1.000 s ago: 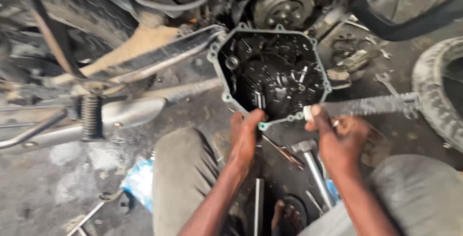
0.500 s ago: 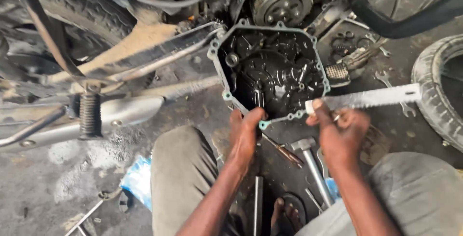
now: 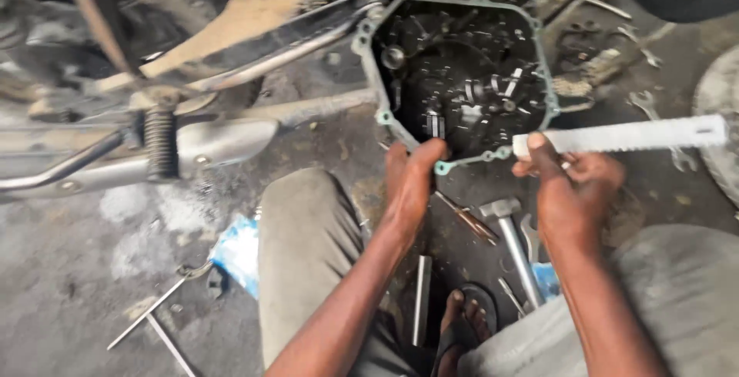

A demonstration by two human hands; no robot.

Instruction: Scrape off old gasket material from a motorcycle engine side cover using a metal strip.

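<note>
Cover (image 3: 462,69): oily engine cover, propped up near the motorcycle, gasket on its rim.
Left hand (image 3: 408,180): grip closed on the lower edge.
Right hand (image 3: 573,188): grip pinching a blade (image 3: 623,137).
Risk: the blade may gouge the rim; the oily cover may slip onto the hammer (image 3: 512,246).

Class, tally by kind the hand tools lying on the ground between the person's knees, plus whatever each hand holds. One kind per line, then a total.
Engine cover, held by the left hand: 1
Flat toothed blade, held by the right hand: 1
Hammer: 1
Screwdriver: 1
Spanner: 1
Total: 5
</note>
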